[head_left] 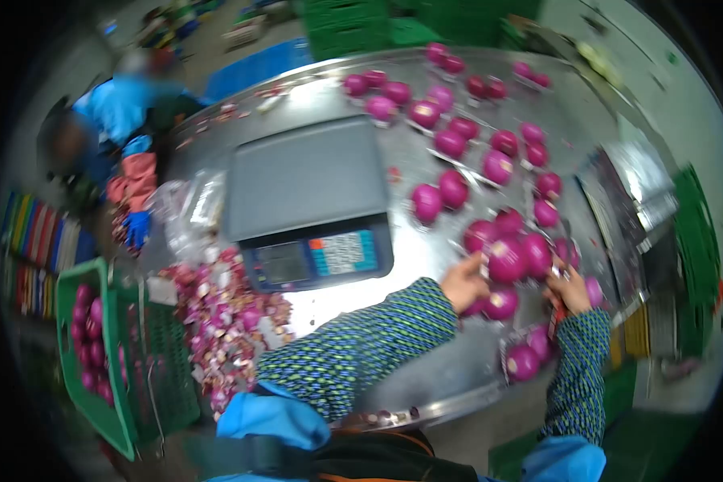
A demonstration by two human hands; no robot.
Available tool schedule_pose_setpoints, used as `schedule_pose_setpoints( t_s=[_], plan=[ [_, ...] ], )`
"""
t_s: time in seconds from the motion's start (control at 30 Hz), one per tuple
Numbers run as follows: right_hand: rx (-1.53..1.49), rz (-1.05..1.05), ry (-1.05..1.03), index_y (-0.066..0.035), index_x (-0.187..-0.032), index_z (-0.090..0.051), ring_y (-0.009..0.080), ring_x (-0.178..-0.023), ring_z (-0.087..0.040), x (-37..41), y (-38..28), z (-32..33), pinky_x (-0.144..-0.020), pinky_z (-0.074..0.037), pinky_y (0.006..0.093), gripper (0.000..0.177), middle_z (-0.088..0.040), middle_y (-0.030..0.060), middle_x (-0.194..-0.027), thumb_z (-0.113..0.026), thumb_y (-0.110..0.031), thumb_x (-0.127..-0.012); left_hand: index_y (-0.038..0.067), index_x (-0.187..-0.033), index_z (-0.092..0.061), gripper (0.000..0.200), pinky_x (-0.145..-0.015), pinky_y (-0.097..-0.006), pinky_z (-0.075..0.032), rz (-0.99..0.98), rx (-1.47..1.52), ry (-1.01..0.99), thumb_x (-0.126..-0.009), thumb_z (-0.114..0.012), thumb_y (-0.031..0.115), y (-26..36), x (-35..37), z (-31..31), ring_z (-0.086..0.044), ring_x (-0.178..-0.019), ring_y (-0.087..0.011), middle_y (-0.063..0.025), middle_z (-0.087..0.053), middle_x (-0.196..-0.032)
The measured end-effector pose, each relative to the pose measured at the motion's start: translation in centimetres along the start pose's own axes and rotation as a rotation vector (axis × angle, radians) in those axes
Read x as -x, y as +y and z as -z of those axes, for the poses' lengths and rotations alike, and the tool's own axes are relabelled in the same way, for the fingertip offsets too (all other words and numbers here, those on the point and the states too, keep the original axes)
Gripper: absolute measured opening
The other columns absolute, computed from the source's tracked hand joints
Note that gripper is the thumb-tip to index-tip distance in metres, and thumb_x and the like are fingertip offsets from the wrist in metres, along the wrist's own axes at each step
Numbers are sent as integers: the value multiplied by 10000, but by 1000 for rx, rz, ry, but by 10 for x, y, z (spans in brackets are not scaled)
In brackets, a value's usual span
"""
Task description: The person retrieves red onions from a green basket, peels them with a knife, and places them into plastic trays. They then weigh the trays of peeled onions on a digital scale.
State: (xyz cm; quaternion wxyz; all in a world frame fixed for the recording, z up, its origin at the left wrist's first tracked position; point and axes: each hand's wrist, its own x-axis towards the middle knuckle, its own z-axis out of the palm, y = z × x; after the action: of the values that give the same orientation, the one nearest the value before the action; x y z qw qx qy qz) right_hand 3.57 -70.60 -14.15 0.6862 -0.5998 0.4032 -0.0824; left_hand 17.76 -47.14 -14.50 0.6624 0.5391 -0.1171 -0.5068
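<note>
My left hand [466, 283] is closed at the left end of a pack of two red onions [508, 259], fingers and thumb against it. At the pack's right end is my right hand [569, 291], fingers curled in. A narrow red-orange object [553, 313] shows under the right palm; I cannot tell what it is. More red onions [500, 304] lie close below and behind the pack. Another pair of onions [523, 362] sits near the table's front edge, left of my right sleeve.
A scale [309, 181] stands mid-table on the metal table [321, 309]. Onion pairs [439, 197] spread right of it, onion skins [225, 329] lie left. A green crate [124, 418] of onions stands at left, stacked trays [618, 209] at right. Another person [124, 108] works at far left.
</note>
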Motion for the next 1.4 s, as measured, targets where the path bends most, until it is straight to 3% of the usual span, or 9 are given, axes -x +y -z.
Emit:
schedule_pose_setpoints(
  t_s=[0.13, 0.3, 0.53, 0.83, 1.0, 1.07, 1.1, 1.17, 1.4],
  plan=[
    [241, 19, 122, -24, -1213, -467, 93, -561, -526, -3, 11, -1, -364, -364, 203, 423, -527, -12, -778, -575, -45, -804, 14, -1305, -405, 522, -972, -341, -390, -371, -188, 65, -799, -532, -6, 32, 63, 18, -463, -1173, -265, -153, -485, -1267],
    [426, 273, 264, 76, -1231, -438, 146, -934, -532, 29, 28, -2, -838, -420, 259, 404, -549, 104, -1110, -539, -91, -877, -10, -1135, -513, 417, -960, -421, -353, -1159, -1161, 967, -719, -540, -38, 140, 160, 183, -490, -1095, -323, -181, -532, -1117],
    [524, 294, 24, -14, -1280, -417, 89, -624, -527, 138, 45, -121, -581, -441, 217, 403, -587, 70, -822, -491, -67, -887, 61, -1213, -488, 367, -1033, -493, -221, 620, -1366, 1148, -888, -445, 225, 97, 157, 465, -547, -1094, -259, -170, -578, -1161],
    [501, 88, -7, -37, -1073, -610, 25, -521, -446, 265, 6, -228, -464, -327, 160, 234, -635, 24, -800, -604, -122, -855, 79, -1005, -570, 268, -983, -424, -231, 223, -1325, 1234, -753, -645, 130, 107, 187, 465, -584, -998, -219, -103, -650, -976],
    [296, 197, -10, -50, -1241, -489, 35, -465, -379, 286, -2, -235, -430, -311, 171, 363, -604, 25, -770, -508, -73, -879, 83, -869, -606, 144, -714, -415, -381, -1071, -1255, 1328, -732, -614, 127, 66, 224, 358, -567, -730, -274, -79, -589, -739],
    [206, 324, -49, -108, -1419, -138, 69, -485, -402, 292, -17, -249, -429, -327, 194, 633, -591, 62, -818, -479, -76, -887, 77, -848, -577, 169, -698, -424, -397, -294, -1551, 640, -679, -583, 84, 51, 259, 247, -527, -672, -277, -72, -528, -665],
    [186, 368, -107, -128, -1438, -36, 80, -490, -410, 288, -14, -248, -427, -333, 201, 702, -591, 73, -834, -475, -88, -891, 119, -815, -607, 121, -723, -425, -449, -1043, -1405, 722, -700, -579, 95, -32, 237, 231, -550, -731, -256, -73, -542, -717],
    [357, 404, -245, -139, -1437, 15, 83, -485, -409, 286, -16, -265, -427, -336, 203, 717, -593, 81, -826, -460, -106, -900, 117, -948, -598, 242, -957, -474, -340, -579, -1481, 313, -708, -607, 141, -77, 249, 163, -528, -960, -269, -58, -581, -916],
    [198, 23, -910, -92, -1416, -79, 110, -364, -445, 282, 7, -355, -332, -377, 222, 636, -575, 127, -749, -367, 29, -861, 134, -1041, -616, 336, -928, -461, -368, -902, -1270, 684, -718, -652, 219, -33, 427, 118, -517, -1052, -232, -56, -565, -1109]
  ],
)
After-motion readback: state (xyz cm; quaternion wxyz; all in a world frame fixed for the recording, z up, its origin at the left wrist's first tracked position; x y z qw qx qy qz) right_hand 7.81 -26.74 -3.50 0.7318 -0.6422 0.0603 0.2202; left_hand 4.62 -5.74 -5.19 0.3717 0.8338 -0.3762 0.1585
